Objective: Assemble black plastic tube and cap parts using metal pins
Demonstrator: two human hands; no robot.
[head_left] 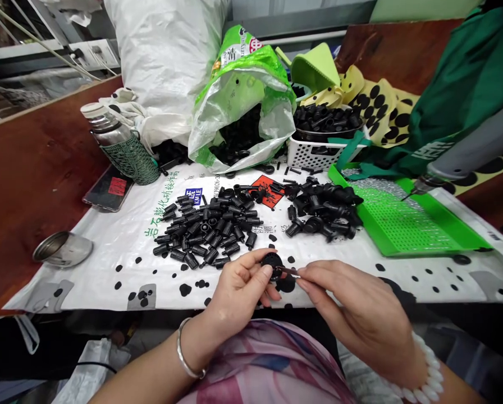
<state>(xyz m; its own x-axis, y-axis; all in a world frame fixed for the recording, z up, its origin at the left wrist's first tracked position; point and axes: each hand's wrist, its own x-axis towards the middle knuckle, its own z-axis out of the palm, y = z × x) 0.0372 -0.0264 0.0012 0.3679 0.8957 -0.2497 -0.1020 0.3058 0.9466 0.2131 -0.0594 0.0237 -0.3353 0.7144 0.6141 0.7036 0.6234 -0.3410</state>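
Note:
Between the thumb and fingers of my left hand (241,286) is a round black plastic part (271,264) with small holes in its face. My right hand (352,303) pinches a thin dark tool (290,271), its tip against the round part; whether it is tweezers I cannot tell. Beyond my left hand lies a heap of short black tubular pieces (209,227). A second heap of black fittings with wider ends (321,207) sits farther right.
A green tray (424,224) with thin clear pieces stands at right, a power screwdriver (428,182) above it. Behind are an open green bag (243,118) and a white basket (319,151) of black parts. A metal cup (64,249), thermos (120,143) and phone (108,188) are left.

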